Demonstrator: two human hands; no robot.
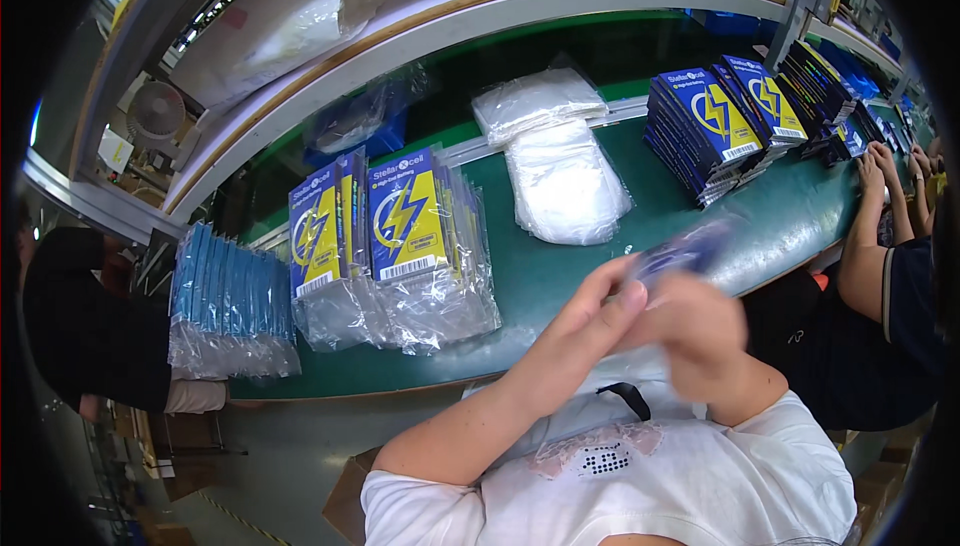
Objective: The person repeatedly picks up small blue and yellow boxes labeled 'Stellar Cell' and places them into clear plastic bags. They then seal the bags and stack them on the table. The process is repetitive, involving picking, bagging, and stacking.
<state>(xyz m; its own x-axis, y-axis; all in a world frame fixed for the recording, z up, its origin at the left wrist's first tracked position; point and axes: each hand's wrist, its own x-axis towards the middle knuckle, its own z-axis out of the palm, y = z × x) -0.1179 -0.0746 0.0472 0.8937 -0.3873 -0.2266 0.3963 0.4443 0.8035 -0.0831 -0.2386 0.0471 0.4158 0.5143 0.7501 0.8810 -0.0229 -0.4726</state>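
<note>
In front of my chest, my left hand (604, 308) is closed on one end of a flat dark blue packet (690, 249) with a shiny, plastic-like surface; motion smears it. Up against the packet is my right hand (697, 324), so blurred that its fingers do not show clearly. Just beyond lies a pile of clear plastic bags (568, 181). To the left stand two rows of bagged blue-and-yellow battery packs (408, 216), their loose bag ends toward me. On the right are rows of similar blue-and-yellow packs (712, 116), leaning on one another.
A row of light blue bagged packs (225, 286) stands at the green table's (530, 296) left end. Behind are a blue bin (375, 136) and a raised shelf (440, 14) with plastic sheeting. Co-workers sit at the right, one person's forearm (862, 231) on the table; another person is far left.
</note>
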